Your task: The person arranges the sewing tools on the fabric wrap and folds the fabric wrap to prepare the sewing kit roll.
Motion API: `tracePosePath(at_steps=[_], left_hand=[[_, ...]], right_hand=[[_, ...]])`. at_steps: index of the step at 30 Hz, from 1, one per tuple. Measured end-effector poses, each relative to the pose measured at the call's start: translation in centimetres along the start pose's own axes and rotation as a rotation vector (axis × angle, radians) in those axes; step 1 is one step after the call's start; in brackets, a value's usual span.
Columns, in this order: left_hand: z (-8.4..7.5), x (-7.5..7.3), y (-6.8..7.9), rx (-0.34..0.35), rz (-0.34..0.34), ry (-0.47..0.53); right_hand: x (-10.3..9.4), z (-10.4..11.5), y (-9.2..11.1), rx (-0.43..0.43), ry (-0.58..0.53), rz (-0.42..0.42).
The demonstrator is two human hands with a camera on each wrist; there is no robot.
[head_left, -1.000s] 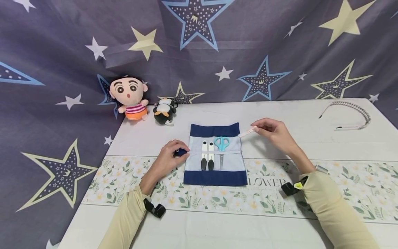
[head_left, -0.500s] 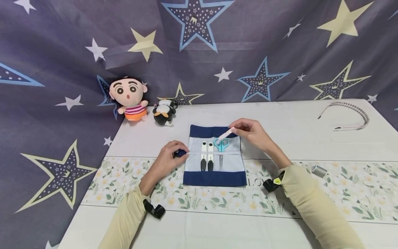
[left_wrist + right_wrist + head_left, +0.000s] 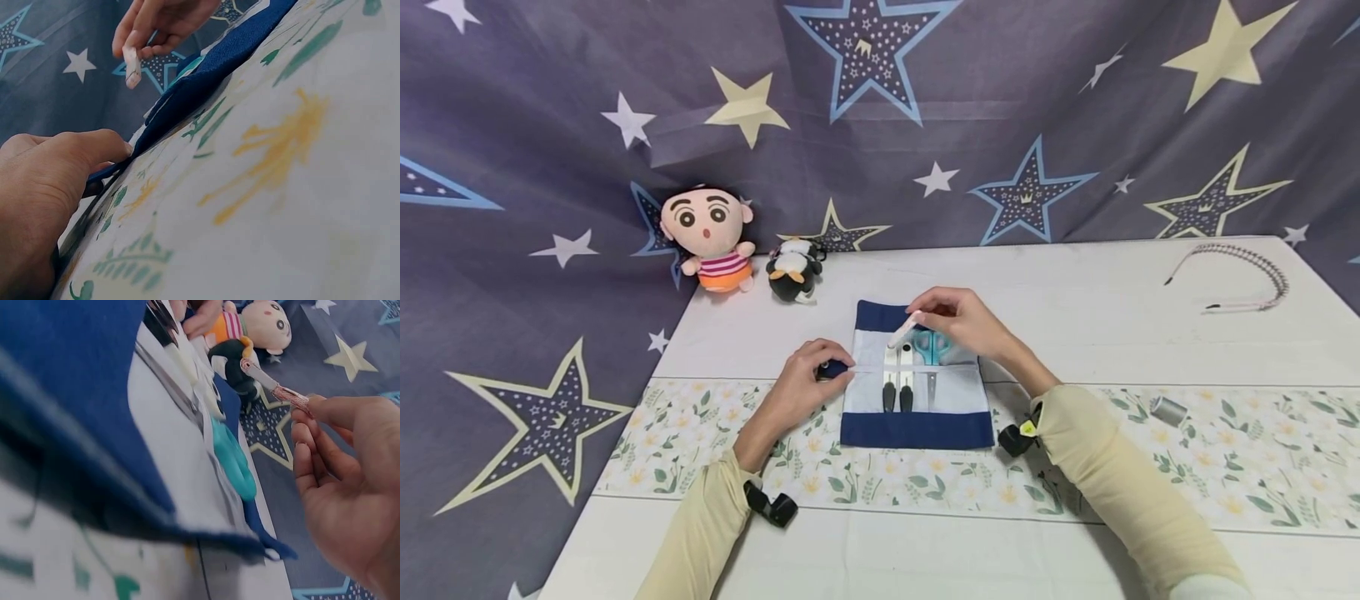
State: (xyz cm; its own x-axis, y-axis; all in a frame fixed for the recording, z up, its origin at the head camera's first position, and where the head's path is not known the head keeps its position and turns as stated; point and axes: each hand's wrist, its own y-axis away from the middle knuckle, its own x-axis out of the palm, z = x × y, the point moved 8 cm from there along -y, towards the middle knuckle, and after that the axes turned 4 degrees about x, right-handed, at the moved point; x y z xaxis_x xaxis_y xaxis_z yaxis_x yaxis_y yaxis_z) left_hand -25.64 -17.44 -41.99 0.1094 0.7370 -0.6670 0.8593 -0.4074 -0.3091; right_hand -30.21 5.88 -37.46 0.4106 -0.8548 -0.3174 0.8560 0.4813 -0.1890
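A navy and pale-blue fabric tool roll (image 3: 916, 430) lies unrolled on the table. Under its white band sit two white tools with black ends (image 3: 890, 379), their kind unclear, and turquoise-handled scissors (image 3: 932, 379). My left hand (image 3: 802, 379) pinches the roll's left edge by a dark blue flap, as the left wrist view also shows. Above the roll, my right hand (image 3: 966, 321) holds a slim white and pink stick (image 3: 269, 381) between thumb and fingers. The stick has a round end with a hole; in the head view it slants down left, over the white tools' tops.
A grey spool (image 3: 1168, 411) lies to the right on the flowered cloth (image 3: 1232, 454). At the back left are a plush doll (image 3: 718, 242) and a penguin plush (image 3: 793, 271). A headband (image 3: 1262, 271) rests at the back right, before a starry curtain (image 3: 925, 208).
My right hand has moved left with the stick, from beyond the roll's right edge, past the scissors to above the white tools. My left hand has stayed at the edge.
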Motion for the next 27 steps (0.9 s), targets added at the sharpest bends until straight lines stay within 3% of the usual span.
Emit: tracePosePath(at_steps=[12,27], left_hand=[[0.0,-0.1,-0.1,0.002,-0.004,-0.012],[0.0,0.0,0.0,-0.009,0.003,-0.019]], right_hand=[[3.4,0.5,-1.5,-0.003,0.069,0.104],[4.9,-0.2,-2.3,-0.001,0.162,0.118]])
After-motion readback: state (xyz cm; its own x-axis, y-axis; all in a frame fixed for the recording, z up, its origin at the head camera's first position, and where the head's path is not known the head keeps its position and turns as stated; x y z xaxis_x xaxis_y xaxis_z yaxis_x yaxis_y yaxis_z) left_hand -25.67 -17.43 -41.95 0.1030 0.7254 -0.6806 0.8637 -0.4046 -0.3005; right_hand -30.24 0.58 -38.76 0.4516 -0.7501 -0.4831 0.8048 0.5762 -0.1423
